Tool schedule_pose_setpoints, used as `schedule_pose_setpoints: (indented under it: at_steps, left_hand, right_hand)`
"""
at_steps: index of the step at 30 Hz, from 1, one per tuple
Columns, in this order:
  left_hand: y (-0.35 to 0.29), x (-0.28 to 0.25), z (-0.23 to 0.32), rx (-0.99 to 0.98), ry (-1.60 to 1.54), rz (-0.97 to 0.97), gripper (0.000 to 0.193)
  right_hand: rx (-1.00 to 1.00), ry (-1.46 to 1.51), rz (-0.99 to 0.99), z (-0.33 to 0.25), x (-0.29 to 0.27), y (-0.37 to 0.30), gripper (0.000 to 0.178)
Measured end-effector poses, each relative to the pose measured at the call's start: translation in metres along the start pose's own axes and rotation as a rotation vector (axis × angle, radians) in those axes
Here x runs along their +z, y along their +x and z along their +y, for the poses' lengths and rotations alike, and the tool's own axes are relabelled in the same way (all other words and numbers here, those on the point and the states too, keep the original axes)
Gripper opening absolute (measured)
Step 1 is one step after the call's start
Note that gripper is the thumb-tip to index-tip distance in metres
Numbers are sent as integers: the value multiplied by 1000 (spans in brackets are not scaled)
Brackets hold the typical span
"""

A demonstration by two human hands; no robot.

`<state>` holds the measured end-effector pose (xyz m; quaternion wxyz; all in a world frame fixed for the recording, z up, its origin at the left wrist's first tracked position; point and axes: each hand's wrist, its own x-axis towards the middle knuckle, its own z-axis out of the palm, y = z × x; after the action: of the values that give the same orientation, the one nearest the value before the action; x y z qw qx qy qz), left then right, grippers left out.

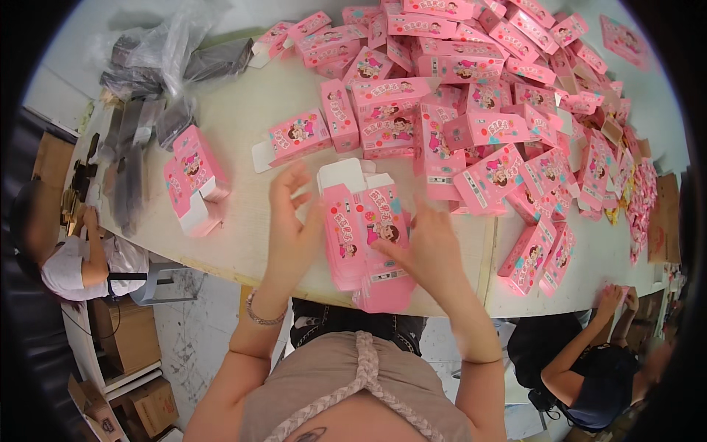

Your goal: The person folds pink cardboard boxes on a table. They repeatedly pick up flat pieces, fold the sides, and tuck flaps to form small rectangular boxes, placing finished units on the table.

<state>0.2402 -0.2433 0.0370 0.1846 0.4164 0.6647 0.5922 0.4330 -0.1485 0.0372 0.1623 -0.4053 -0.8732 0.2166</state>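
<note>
In front of me, at the table's near edge, lies a stack of flat pink cartons with cartoon prints; white flaps stick out at its far end. Left of the stack, my left hand is raised with fingers apart and nothing in it. My right hand is over the stack's right side, its thumb reaching across the top carton's print and its fingers spread. Whether the thumb presses on the carton, I cannot tell. A folded-up carton with an open white flap lies just beyond my left hand.
A large heap of folded-up pink boxes covers the far and right parts of the table. Two pink boxes sit at left, near dark plastic-wrapped goods. One person is at far left, another at lower right.
</note>
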Motion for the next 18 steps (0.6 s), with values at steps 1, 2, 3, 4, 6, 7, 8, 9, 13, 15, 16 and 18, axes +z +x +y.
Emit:
schedule_pose_setpoints:
  at_steps: [1,2,3,4,6,7,8,9,13,15,16,18]
  left_hand:
    - [-3,3,0,5,46,-13,47]
    - [-6,4,0,11,94,-23,47]
    - [-7,3,0,-1,105,-24,48]
    - [-4,4,0,-3,121,-35,47]
    - [-1,6,-2,-16,148,-64,45]
    - [-1,10,-1,-71,17,-61,45]
    - [-1,14,2,-121,-118,-54,44]
    - [0,19,5,-174,-251,-49,44]
    - [17,27,37,-318,-708,-173,46]
    - [20,30,42,-341,-753,-185,50]
    - [19,32,43,-305,-746,-211,50]
    - [18,35,47,-234,-724,-270,50]
  right_hand:
    - [-25,39,56,1,8,0,58]
    - [-53,78,111,2,14,0,53]
    - [5,128,110,8,14,1,49]
    - [64,178,108,18,10,2,45]
    - [192,286,37,17,1,1,34]
    - [251,346,-27,5,-16,1,27]
    - [306,401,-90,-4,-30,2,21]
    - [103,379,-71,-8,-34,-1,21]
    - [-325,374,-34,-25,-50,-8,31]
    - [-296,415,-34,-30,-56,-7,48]
    - [-298,399,4,-39,-57,-3,56]
    - [-224,550,44,-48,-56,3,71]
